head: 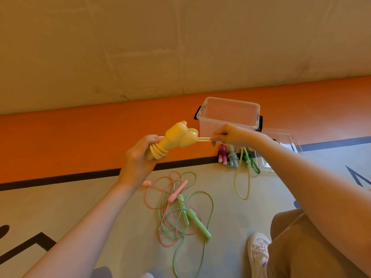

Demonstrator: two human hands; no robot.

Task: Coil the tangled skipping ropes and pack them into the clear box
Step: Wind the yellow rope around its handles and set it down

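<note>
- The floor (120, 207) carries everything: pale grey with dark lines, and an orange band along its far edge under the wall.
- On that orange band, towards the far right, I see the clear box (228, 115), open and, as far as I can tell, with nothing in it; its lid (281, 149) lies just beside it to the right.
- At the box's near side three ropes already wound into bundles (232, 155) stand close together: one dark pink, one grey-blue, one green.
- Mid-floor, a pink rope (160, 189) and a green rope (192, 215) lie tangled through each other, handles in the heap.
- My left hand (140, 157) is curled round the yellow handles (176, 137), with several turns of cord wound tight under the fingers.
- My right hand (228, 136) pinches the yellow rope (204, 139) taut just beside the handles; the slack hangs in a long loop to the floor.
- I judge the cord light, limp and a little springy and slick, so turns will slip unless kept under tension; the stiff handles are the sure grip, and the cord is best pinched close to the winding.
</note>
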